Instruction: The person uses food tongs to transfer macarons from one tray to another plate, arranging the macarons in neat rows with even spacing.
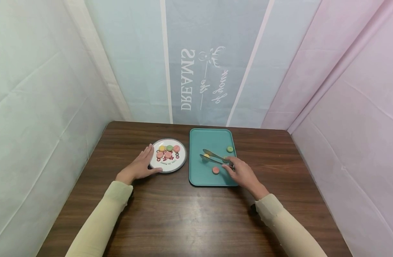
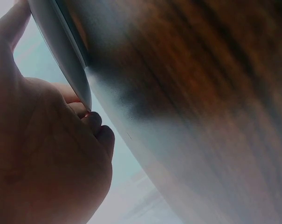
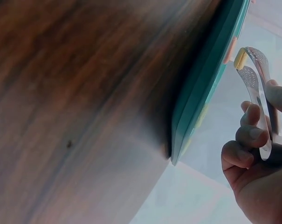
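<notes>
Gripping metal tongs [image 3: 249,78], right hand [image 1: 243,172] sits right of centre in the head frame, fingers and thumb closed round the handles. Tong arms slightly apart; perforated ends have a yellow macaron [image 3: 241,59] between them, over the teal tray [image 1: 209,137], centre-right of frame. Also in tray: green macaron [image 1: 230,149] by the right rim, pink macaron [image 1: 215,170] in the lower part, one further macaron [image 1: 225,159] partly hidden by tongs and hand, colour hard to tell. White plate [image 1: 167,169], just left of tray, not touching it, holds five macarons: yellow, green [image 1: 169,148] and pink across the upper row, two pink below. Left hand [image 1: 140,166] is spread wide at plate's left side, fingers along the rim, thumb at lower rim, touching it. Both containers rest on dark wood tabletop [image 1: 183,217].
</notes>
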`<action>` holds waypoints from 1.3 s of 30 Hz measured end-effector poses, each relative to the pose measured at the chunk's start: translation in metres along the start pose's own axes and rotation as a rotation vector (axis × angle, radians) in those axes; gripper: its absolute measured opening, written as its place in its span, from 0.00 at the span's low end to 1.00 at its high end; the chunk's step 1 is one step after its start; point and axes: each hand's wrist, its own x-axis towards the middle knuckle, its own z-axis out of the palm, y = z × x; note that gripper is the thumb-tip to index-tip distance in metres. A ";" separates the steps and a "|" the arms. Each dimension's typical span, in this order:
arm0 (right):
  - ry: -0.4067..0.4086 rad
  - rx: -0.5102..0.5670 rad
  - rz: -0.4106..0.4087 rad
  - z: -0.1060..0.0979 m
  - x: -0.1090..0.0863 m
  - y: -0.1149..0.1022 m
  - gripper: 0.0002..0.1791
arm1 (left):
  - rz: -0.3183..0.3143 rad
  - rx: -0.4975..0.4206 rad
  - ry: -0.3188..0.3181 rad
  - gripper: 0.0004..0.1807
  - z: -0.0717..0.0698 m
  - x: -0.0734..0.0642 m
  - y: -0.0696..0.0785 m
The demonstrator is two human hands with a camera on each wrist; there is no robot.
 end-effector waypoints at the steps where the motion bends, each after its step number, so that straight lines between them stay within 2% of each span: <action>1: 0.004 0.000 -0.004 0.001 0.000 0.000 0.23 | 0.000 0.001 0.001 0.67 0.000 0.000 0.000; 25: 0.037 0.013 -0.070 0.014 0.000 -0.006 0.22 | 0.021 -0.001 0.038 0.66 0.008 0.000 -0.004; 39: 0.018 0.018 -0.062 0.019 0.006 -0.011 0.22 | 0.015 0.008 0.036 0.67 0.010 0.000 -0.006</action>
